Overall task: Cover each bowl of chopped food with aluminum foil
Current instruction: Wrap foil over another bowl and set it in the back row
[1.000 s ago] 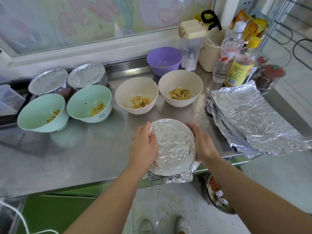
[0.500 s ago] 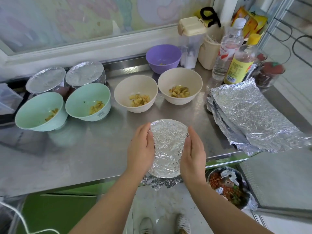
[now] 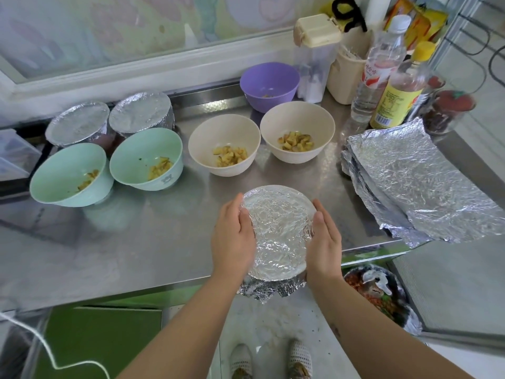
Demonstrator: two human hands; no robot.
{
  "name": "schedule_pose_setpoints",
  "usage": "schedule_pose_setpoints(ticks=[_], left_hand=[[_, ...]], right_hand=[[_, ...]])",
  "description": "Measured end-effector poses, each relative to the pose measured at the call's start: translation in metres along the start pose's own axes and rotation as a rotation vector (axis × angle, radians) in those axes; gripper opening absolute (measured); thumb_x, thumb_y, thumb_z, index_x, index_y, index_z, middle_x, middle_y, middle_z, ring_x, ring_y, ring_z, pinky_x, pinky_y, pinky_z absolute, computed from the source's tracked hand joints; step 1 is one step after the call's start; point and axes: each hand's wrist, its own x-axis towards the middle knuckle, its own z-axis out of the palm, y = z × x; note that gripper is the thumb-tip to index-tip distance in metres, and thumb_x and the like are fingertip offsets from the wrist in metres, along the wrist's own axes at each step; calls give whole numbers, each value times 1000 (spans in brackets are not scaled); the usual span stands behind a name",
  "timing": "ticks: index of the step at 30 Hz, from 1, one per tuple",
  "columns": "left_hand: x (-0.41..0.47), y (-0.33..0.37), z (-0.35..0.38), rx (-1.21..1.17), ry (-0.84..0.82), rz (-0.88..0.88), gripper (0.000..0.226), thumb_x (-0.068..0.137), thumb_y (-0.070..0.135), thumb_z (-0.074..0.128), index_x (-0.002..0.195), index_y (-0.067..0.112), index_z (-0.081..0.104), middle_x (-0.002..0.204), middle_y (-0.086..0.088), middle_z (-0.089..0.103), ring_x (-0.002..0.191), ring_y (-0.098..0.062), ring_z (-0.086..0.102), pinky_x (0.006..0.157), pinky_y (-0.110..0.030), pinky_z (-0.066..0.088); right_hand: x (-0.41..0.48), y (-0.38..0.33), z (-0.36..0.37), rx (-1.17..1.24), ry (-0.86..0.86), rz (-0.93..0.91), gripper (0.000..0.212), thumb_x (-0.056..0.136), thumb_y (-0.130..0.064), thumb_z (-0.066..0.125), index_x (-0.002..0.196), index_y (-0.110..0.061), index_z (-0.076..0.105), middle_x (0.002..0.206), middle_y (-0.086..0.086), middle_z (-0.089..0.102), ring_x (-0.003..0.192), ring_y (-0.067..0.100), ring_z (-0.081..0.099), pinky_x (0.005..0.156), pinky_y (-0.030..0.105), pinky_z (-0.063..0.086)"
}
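While foil wants moulding to rim, foil-covered bowl (image 3: 276,233) sits between fingers at near tabletop (image 3: 136,242) edge. Left hand (image 3: 233,236) and right hand (image 3: 325,242) press its sides, fingers (image 3: 318,212) straight, together, flat on foil. Foil skirt (image 3: 270,289) behind palms hangs loose, likely untucked. Beyond fingertips: cream bowls (image 3: 224,144), uncovered. Right of fingers: foil stack (image 3: 410,181), handy for next bowl. Far left: green bowls (image 3: 146,157) open, covered bowls (image 3: 140,110) behind. Contents under foil hidden; bowl's wall hidden by palms.
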Motion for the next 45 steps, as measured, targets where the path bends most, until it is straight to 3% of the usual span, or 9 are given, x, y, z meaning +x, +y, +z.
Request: schedule_pose_setpoints(ticks=[4,8,10,12,18,31,37,40,45], left_hand=[[-6,1,1,-21,59,-57,43,109,32,32,150,25,42,144,10,49,130,-10,48,101,-23,33],[-15,7,5,-205,77,-208,45,106,38,34,150,28,36,147,7,41,134,-3,44,113,-31,34],[-22,13,3,-317,60,-260,32,106,34,39,138,31,39,135,7,39,113,23,45,106,-22,34],[-24,18,-5,-301,75,-254,41,107,28,41,147,24,36,151,1,31,132,13,35,112,-22,23],[5,14,-9,-219,50,-34,44,108,24,41,151,19,41,154,7,41,136,3,33,110,-16,21],[3,9,10,-141,109,-104,42,109,25,36,150,19,42,150,9,44,134,-4,41,103,-13,24],[-19,10,-3,-385,51,-295,41,95,41,46,136,38,49,142,0,44,131,-27,49,108,-50,44],[-9,17,-16,-277,132,-241,50,103,29,48,151,26,36,157,4,27,146,-15,25,120,-40,24],[32,17,-11,-202,-57,5,42,106,24,46,148,21,47,149,9,46,135,-1,39,110,-19,26]], right_hand=[[10,-7,1,12,-59,144,38,107,-42,40,131,-30,67,126,-6,71,122,16,64,107,43,50],[28,-43,4,-202,-173,94,46,108,-47,33,99,-24,72,83,-13,77,79,0,73,66,18,57],[41,-60,3,-275,-138,-44,48,106,-55,29,110,-29,69,107,-14,75,105,3,69,94,26,54],[46,-67,0,-238,-20,-136,54,102,-59,29,128,-29,66,131,-11,66,124,8,58,112,38,42],[-8,-35,5,-184,-33,-235,47,109,-47,32,151,-32,46,143,-26,46,130,-9,41,94,4,28],[1,-6,16,46,70,-70,40,111,-37,33,145,-32,54,130,-28,57,124,-5,50,109,21,37],[31,-46,3,-124,-44,-63,47,108,-51,26,126,-33,67,121,-20,70,119,1,60,105,25,45],[18,-54,-3,-50,105,-145,47,108,-53,31,142,-35,57,143,-22,55,134,-3,44,107,20,30],[-23,-13,8,33,149,-97,44,109,-47,32,150,-39,45,147,-26,45,139,-2,38,118,29,31]])
